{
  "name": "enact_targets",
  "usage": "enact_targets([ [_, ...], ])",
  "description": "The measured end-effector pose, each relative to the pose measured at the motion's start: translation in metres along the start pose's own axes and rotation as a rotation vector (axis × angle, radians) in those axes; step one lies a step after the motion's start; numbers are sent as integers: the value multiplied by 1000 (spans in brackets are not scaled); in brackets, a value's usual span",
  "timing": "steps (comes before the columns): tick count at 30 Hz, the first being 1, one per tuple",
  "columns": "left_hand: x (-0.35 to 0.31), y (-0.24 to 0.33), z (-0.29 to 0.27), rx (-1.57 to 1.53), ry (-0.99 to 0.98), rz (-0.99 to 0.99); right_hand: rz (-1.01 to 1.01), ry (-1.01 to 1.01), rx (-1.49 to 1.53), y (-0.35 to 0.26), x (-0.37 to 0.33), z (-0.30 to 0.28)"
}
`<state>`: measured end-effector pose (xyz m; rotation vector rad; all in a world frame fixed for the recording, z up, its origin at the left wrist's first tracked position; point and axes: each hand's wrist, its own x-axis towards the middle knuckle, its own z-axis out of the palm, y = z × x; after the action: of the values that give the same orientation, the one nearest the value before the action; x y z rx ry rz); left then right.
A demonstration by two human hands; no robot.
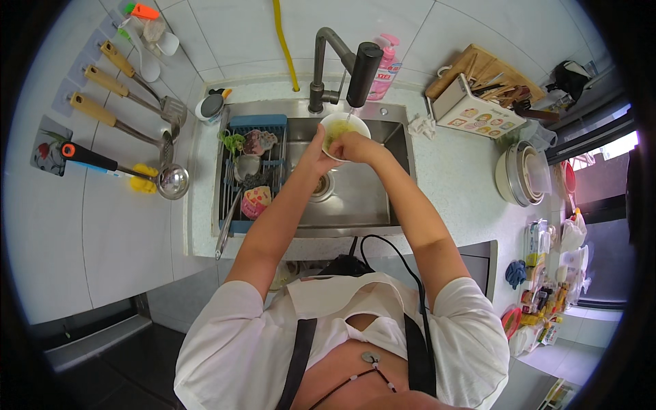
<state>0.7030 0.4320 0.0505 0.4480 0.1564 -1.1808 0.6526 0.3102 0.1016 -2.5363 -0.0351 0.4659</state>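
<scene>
The left hand (314, 156) is gripping a white bowl (359, 124) at its eight o'clock side, fingers half closed, while the right hand (354, 148) is curling inside at five o'clock, by pale green contents (339, 128); whether it is pinching any, I cannot tell. The bowl is hovering above the sink (350, 202), with a black tap head (365, 75) hanging just past twelve and a blue dish rack (256, 121) sitting at eight

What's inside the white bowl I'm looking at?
Inside the white bowl, pale yellow-green contents show; I can't tell what they are. The right hand reaches in, so whatever lies under it is hidden. The left hand holds the bowl's left side.
</scene>
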Motion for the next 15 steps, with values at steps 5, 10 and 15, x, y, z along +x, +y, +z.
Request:
enact_targets([
  [5, -8, 0, 15, 54, 95, 38, -39, 101, -159, 16, 11, 14],
  [10, -2, -2, 3, 48, 55, 37, -22, 192, -256, 32, 23, 23],
  [15, -4, 2, 3, 48, -4, 43, 8, 373, -172, -1, 3, 6],
])
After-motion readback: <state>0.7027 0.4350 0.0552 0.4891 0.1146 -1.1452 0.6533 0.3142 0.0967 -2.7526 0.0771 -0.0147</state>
